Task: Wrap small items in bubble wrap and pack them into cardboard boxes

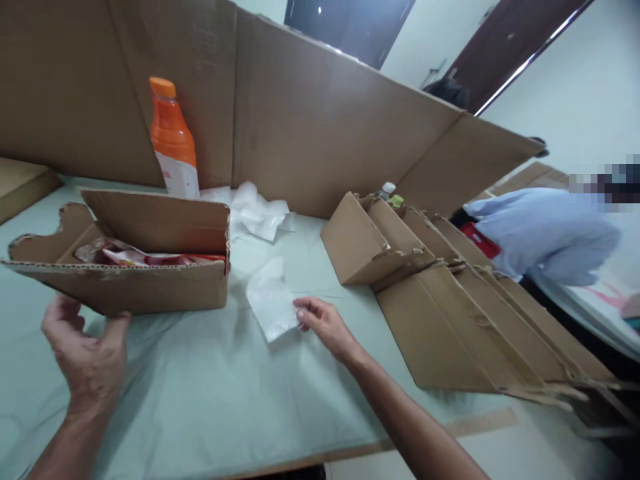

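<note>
My left hand [90,353] grips the lower left corner of an open cardboard box [175,293], thumb against its front and fingers reaching under the edge. Inside the box lie red and white packages [145,257], partly hidden by the front wall. My right hand [325,323] pinches the right edge of a small white sheet of bubble wrap [270,303] between thumb and fingers. This sheet is just right of the box, over the green cloth. More crumpled bubble wrap [257,210] lies behind it.
A tall orange bottle [173,143] stands behind the box, against a cardboard partition [310,113]. Several divided cardboard boxes [445,320] line the right side, with bottle tops [387,190] showing. Beyond the partition, a person in a light blue shirt [545,230] bends over.
</note>
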`<state>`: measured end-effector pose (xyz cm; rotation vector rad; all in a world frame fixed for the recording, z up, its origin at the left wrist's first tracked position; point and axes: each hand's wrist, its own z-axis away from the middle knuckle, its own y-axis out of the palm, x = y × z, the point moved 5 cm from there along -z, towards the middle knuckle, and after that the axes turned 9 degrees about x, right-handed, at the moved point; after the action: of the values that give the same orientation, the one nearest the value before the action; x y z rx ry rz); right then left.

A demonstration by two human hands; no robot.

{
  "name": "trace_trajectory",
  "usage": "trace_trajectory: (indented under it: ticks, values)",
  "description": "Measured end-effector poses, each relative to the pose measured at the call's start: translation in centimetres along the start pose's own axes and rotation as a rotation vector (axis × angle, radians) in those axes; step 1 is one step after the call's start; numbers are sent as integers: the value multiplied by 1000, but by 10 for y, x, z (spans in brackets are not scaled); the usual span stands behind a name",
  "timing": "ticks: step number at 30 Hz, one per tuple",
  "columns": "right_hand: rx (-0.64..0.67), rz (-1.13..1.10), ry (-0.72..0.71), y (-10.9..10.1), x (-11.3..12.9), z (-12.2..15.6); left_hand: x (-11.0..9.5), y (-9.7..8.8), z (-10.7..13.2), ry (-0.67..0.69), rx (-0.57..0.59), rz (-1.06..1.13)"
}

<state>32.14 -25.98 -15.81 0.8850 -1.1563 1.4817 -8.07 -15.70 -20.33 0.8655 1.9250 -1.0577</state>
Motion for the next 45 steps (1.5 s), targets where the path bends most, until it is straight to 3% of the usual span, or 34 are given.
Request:
trace_trajectory:
  ticks: [2, 4, 5, 8, 10, 12, 15, 18, 21, 25, 32, 35, 39, 41, 45]
  values:
    - [48, -72, 76, 15, -23, 29, -20, -5, 25, 29, -40, -81]
    - [90, -115, 129, 29, -34, 50, -51, -4, 59, 114, 8, -110]
    - [105, -136, 145, 34, -36, 58, -67, 0, 77, 178, 82, -108]
    - [138, -193, 155, 46, -39, 71, -110, 22, 131, 479, 456, -128]
    - [180, -214, 157, 53, -41, 73, -123, 34, 156, 640, 627, -135]
    - [249, -201, 177, 58, -43, 73, -125, 43, 166, 717, 709, -156]
    - [374, 3, 220, 58, -41, 73, -119, 54, 167, 764, 787, -216]
    - [383, 517, 126, 50, -19, 66, -115, 61, 167, 763, 827, -247]
    - [361, 972, 42, 48, 8, 48, -115, 62, 168, 706, 794, -214]
    - [307, 1201, 63, 48, 28, 9, -112, 64, 172, 693, 701, -177]
    - [50, 1180, 43, 35, 13, -53, -84, 84, 178, 857, 613, -169]
    - [-92, 1012, 31, 21, 2, -71, -90, 88, 172, 886, 666, -173]
    - [-259, 712, -73, 3, -2, -64, -114, 84, 156, 747, 821, -178]
    - [-204, 600, -186, 3, 0, -42, -123, 80, 147, 669, 883, -140]
    - [200, 541, -398, 25, 5, 27, -128, 78, 130, 500, 998, -53]
